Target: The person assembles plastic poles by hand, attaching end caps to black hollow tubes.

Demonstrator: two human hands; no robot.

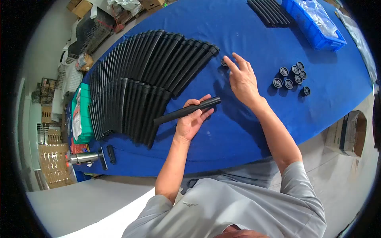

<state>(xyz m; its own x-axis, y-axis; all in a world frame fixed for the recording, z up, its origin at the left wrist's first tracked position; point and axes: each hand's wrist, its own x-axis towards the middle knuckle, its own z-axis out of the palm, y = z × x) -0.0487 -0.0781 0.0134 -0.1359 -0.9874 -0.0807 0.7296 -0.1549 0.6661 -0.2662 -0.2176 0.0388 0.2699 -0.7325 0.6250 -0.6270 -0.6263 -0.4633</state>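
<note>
My left hand (191, 121) is closed around a plain black tube (174, 115), held slantwise above the blue cloth with its far end pointing right. Over the cloth to the right, my right hand (243, 80) is stretched forward with its fingers apart. A small round black cap (224, 62) shows right at its fingertips, partly covered by them. Further right, several similar black caps (288, 83) with ringed faces lie in a loose group. To the left of my hands, two fanned rows of black tubes (137, 59) with wider ends cover much of the cloth.
A blue crate (335, 43) with clear plastic bags stands at the far right, beside more black tubes (270, 12). On the left are a green bin (84, 115), a metal flask (85, 157) and a phone-like flat object (104, 158). An open cardboard box (343, 133) sits on the floor.
</note>
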